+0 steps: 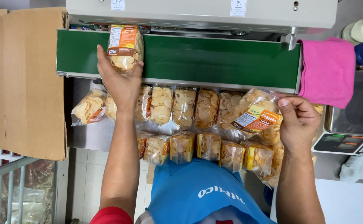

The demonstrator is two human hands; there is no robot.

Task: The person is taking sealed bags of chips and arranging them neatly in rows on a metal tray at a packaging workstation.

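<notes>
Left hand [121,81], crinkly clear chip bag [124,47]

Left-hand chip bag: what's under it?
The chip bag in the left hand lies on the green conveyor belt of the sealing machine. The belt directly beneath it is covered.

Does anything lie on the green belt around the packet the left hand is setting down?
Nothing visible does. The left hand holds a chip packet on the green belt, which is otherwise bare all the way to the pink cloth.
</notes>
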